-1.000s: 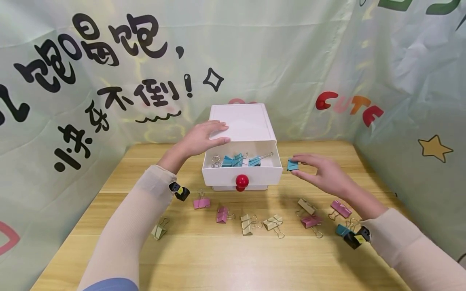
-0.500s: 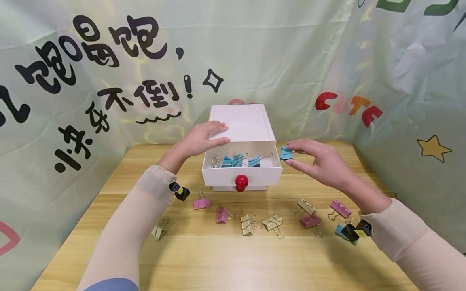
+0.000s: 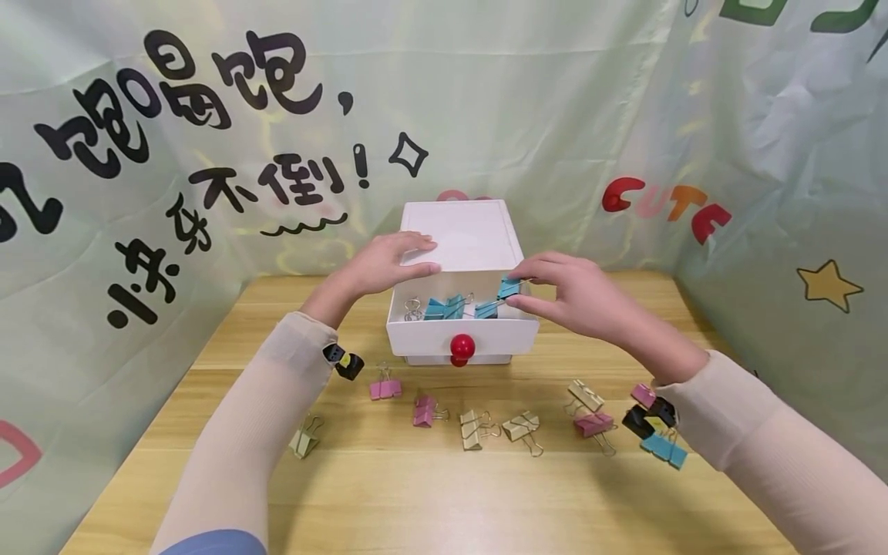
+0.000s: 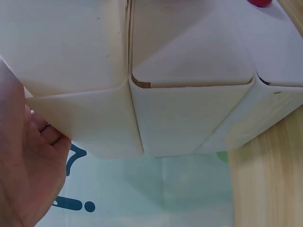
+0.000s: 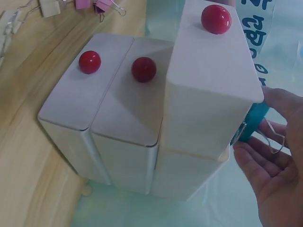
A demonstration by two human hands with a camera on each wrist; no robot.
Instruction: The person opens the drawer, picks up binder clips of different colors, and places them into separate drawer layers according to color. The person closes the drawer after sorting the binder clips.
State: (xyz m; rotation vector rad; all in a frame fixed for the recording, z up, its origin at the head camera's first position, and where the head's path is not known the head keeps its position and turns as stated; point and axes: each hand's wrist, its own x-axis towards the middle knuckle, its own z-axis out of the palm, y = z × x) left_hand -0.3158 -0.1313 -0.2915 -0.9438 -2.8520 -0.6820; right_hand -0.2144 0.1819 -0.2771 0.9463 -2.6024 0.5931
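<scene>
Now over the drawer [image 3: 423, 338], previously beside it: right hand [image 3: 572, 297] with pinched blue clip [image 3: 509, 287]; left hand [image 3: 380, 266] relaxed on cabinet [image 3: 468, 231].

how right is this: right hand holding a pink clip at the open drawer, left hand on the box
Not quite: the head view shows the held clip is blue, not pink. The right hand does hold it at the open drawer, left hand on the box.
</scene>
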